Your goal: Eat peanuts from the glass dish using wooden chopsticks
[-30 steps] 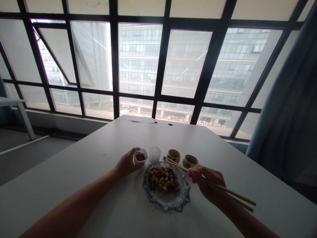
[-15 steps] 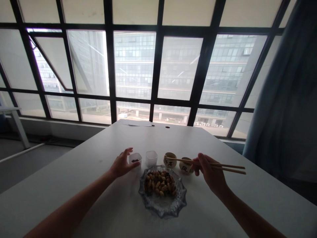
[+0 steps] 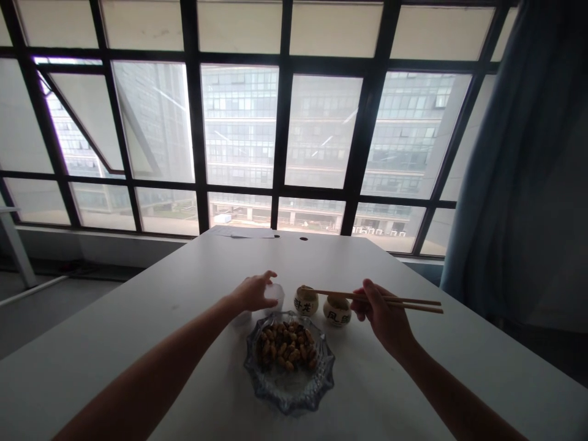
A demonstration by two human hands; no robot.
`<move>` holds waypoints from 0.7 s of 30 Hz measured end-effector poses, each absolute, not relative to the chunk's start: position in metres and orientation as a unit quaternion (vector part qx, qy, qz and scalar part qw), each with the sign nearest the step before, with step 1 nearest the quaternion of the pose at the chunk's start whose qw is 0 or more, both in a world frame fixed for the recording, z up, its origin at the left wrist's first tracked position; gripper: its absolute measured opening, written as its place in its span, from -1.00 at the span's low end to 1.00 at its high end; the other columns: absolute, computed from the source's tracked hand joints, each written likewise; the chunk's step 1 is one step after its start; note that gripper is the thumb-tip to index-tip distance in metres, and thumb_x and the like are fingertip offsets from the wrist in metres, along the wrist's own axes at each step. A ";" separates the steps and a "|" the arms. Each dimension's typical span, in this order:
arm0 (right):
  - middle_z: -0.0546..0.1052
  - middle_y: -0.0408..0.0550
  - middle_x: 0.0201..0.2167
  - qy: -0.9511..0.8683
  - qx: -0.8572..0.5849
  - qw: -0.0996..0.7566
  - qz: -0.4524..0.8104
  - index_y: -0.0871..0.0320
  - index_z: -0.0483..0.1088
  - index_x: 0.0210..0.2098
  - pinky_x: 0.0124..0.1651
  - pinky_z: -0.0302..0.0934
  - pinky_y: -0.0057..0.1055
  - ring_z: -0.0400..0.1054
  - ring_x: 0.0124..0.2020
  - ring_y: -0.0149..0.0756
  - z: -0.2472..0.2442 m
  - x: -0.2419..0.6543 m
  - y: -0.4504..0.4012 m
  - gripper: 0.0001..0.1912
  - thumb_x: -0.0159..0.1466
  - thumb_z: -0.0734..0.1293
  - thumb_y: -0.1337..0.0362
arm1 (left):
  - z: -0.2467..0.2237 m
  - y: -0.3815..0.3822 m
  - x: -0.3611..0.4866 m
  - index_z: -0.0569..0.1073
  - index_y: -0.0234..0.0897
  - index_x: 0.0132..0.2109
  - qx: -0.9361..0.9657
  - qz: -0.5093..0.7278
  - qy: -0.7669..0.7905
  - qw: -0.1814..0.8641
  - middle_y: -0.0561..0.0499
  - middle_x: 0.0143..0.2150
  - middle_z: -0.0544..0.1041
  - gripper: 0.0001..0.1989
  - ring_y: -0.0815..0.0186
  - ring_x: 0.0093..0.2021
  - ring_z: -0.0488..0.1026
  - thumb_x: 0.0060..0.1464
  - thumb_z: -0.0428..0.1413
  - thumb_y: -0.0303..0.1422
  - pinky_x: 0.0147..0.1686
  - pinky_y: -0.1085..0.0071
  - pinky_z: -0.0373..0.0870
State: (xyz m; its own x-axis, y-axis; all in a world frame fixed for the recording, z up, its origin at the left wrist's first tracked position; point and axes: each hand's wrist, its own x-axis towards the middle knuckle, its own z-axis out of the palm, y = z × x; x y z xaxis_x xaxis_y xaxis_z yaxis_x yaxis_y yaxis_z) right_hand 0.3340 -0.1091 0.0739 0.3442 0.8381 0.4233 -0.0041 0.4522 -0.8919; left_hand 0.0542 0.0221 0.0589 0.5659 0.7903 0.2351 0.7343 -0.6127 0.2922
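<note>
My left hand (image 3: 254, 293) reaches over the table with thumb and fingers apart, around the near-left side of a translucent plastic cup (image 3: 275, 295). Whether it touches that cup I cannot tell. Under its wrist, a second plastic cup (image 3: 242, 318) is mostly hidden. Wooden chopsticks (image 3: 413, 302) lie in the closed fingers of my right hand (image 3: 383, 312), their tips pointing left over a small ceramic cup (image 3: 305, 302) with black characters. Beside it, partly below the chopsticks, stands another lettered ceramic cup (image 3: 337, 313). A scalloped glass bowl (image 3: 294, 401) holds peanuts (image 3: 287, 346) and darker pieces.
Everything stands on a white table (image 3: 184, 355). Sheets of paper (image 3: 243, 232) lie at its far edge, near two round holes. Beyond are large windows, and a dark curtain (image 3: 509, 184) hangs at the right.
My left hand has moved right, from the left plastic cup holding dark bits to the other plastic cup. My right hand keeps the chopsticks over the ceramic cups. The whole view has shifted slightly.
</note>
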 end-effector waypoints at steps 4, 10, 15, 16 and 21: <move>0.50 -0.03 -0.71 -0.480 -0.425 0.706 0.300 0.20 0.48 -0.51 -0.67 0.20 -0.42 0.29 -0.72 -0.35 0.073 0.339 -0.106 -0.48 0.08 0.46 -0.18 | 0.058 0.025 0.052 0.29 -0.19 0.22 0.915 0.208 0.339 0.068 -0.21 0.08 0.54 -0.27 -0.02 0.07 0.48 -0.13 0.29 -0.30 0.05 0.11 0.38; 0.50 -0.04 -0.71 -0.457 -0.418 0.725 0.303 0.21 0.49 -0.51 -0.66 0.20 -0.44 0.31 -0.70 -0.35 0.073 0.346 -0.103 -0.49 0.03 0.49 -0.17 | 0.065 0.034 0.058 0.24 -0.27 0.28 0.872 0.127 0.440 0.175 -0.28 0.08 0.55 -0.17 -0.01 0.00 0.55 -0.11 0.28 -0.10 -0.06 0.18 0.46; 0.50 -0.03 -0.70 -0.453 -0.420 0.730 0.293 0.22 0.50 -0.51 -0.65 0.21 -0.47 0.33 -0.69 -0.37 0.076 0.353 -0.104 -0.48 0.04 0.49 -0.18 | 0.070 0.037 0.093 0.25 -0.23 0.29 0.888 0.112 0.430 0.114 -0.29 0.29 0.36 -0.14 -0.10 0.28 0.31 -0.06 0.18 0.13 0.20 0.04 0.24; 0.50 -0.04 -0.71 -0.449 -0.420 0.733 0.291 0.22 0.50 -0.51 -0.65 0.21 -0.47 0.32 -0.69 -0.37 0.077 0.355 -0.104 -0.48 0.04 0.49 -0.18 | 0.070 0.036 0.103 0.24 -0.23 0.30 0.894 0.099 0.424 0.105 -0.28 0.32 0.33 -0.12 -0.12 0.31 0.26 -0.06 0.17 0.15 0.25 0.00 0.17; 0.51 -0.02 -0.70 -0.437 -0.417 0.741 0.294 0.23 0.50 -0.50 -0.65 0.22 -0.47 0.32 -0.70 -0.38 0.077 0.362 -0.101 -0.47 0.02 0.51 -0.17 | 0.073 0.036 0.142 0.23 -0.17 0.30 0.911 0.015 0.399 0.100 -0.21 0.30 0.37 -0.14 -0.06 0.33 0.23 -0.08 0.24 0.07 0.34 -0.07 -0.10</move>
